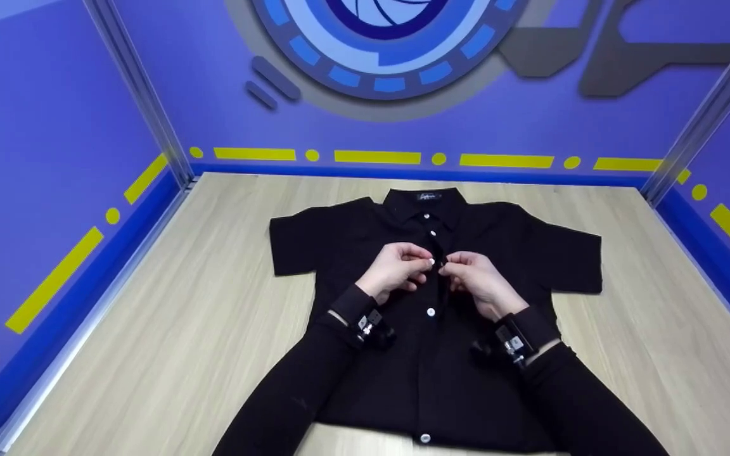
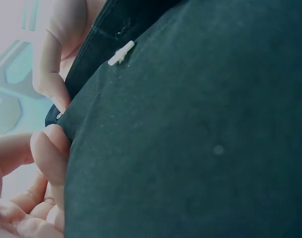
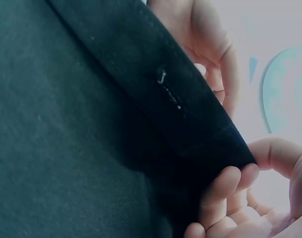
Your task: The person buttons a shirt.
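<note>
A black short-sleeved shirt lies front up on the table, collar away from me. My left hand pinches the front edge at mid-chest, with a white button at its fingertips. Just across from it, my right hand pinches the other front strip between thumb and fingers. In the right wrist view, this placket is lifted and shows a stitched buttonhole. The left wrist view shows another button edge-on along the cloth, and both hands' fingertips close together at the fabric edge.
More white buttons run down the front: one near the collar, one below my hands, one at the hem. The wooden table is bounded by blue panels at back and sides. Each wrist carries a small camera.
</note>
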Action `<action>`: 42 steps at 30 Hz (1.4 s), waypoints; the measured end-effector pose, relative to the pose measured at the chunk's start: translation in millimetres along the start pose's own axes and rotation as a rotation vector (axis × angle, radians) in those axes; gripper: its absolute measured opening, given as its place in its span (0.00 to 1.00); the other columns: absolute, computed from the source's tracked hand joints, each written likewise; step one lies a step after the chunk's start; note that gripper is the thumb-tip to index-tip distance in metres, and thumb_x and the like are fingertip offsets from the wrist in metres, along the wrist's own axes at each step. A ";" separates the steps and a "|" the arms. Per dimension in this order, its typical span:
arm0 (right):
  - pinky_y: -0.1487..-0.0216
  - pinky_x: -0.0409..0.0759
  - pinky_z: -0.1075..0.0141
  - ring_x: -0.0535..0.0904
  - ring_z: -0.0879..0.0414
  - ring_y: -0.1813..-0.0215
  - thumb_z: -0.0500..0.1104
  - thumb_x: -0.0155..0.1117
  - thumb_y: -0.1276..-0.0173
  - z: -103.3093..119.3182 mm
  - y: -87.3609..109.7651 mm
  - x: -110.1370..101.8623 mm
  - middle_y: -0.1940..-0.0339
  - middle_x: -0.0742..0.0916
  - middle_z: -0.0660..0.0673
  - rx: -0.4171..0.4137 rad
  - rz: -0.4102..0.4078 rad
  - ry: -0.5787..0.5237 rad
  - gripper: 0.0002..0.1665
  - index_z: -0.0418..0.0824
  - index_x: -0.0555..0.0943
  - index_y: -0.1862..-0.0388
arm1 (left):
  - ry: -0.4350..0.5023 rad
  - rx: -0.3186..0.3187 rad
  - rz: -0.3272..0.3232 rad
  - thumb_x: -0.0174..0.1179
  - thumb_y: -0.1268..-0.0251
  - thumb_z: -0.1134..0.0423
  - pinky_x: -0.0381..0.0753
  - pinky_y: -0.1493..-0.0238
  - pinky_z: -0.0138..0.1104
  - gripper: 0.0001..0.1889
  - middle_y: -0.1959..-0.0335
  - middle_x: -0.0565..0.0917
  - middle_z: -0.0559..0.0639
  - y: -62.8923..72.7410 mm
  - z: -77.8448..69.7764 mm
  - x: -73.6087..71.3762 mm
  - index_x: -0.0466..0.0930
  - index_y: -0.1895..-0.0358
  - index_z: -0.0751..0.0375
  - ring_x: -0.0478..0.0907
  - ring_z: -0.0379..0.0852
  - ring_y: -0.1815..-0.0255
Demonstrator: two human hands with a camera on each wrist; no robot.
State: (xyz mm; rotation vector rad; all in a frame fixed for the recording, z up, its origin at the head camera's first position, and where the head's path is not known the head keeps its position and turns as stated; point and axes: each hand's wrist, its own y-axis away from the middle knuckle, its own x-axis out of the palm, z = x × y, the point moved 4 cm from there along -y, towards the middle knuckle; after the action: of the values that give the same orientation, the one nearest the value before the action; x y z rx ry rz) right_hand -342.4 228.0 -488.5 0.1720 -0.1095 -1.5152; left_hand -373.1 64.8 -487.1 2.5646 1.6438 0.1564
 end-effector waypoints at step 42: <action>0.70 0.77 0.71 0.76 0.60 0.76 0.36 0.61 0.35 4.8 3.1 1.0 0.76 0.82 0.51 -0.029 -0.023 -0.018 0.15 0.27 0.78 0.53 | -0.046 0.007 -0.038 0.68 0.43 0.67 0.76 0.85 0.27 0.08 0.73 0.86 0.49 -2.3 2.2 -3.4 0.86 0.59 0.60 0.77 0.38 0.81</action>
State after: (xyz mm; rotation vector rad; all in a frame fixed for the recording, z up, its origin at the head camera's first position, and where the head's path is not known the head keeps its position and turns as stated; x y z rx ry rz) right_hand -340.2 226.9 -483.3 0.1366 -0.1002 -1.5408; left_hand -376.2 62.7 -489.7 2.5200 1.6783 0.0888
